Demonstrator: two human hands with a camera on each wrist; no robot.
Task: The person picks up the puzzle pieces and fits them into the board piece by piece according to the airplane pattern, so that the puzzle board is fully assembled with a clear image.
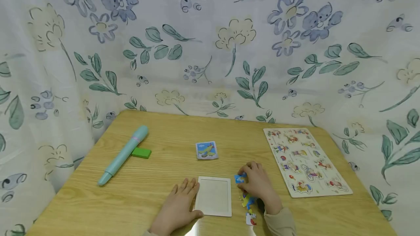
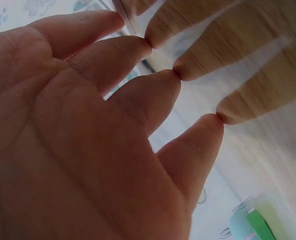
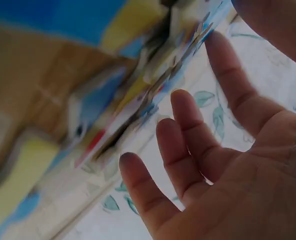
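A shallow white puzzle tray [image 1: 213, 196] with a raised rim lies on the table in front of the person. The left hand [image 1: 175, 207] rests palm down along its left edge, fingers spread and straight; in the left wrist view the fingertips touch the glossy tabletop. Just right of the tray, the right hand [image 1: 258, 183] pinches a blue puzzle piece [image 1: 240, 179] between thumb and index finger, its other fingers loosely bent. More puzzle pieces [image 1: 248, 201], yellow and blue, lie below that hand, partly covered by it. A whitish piece with red [image 1: 251, 219] lies nearest the person.
Beyond the tray sits a small picture card [image 1: 206, 150] showing a yellow airplane. A large board of cartoon figures [image 1: 306, 163] lies at the right. On the left are a long mint-green tube [image 1: 124, 156] and a green block [image 1: 142, 153]. Floral curtain [image 1: 210, 54] surrounds the table.
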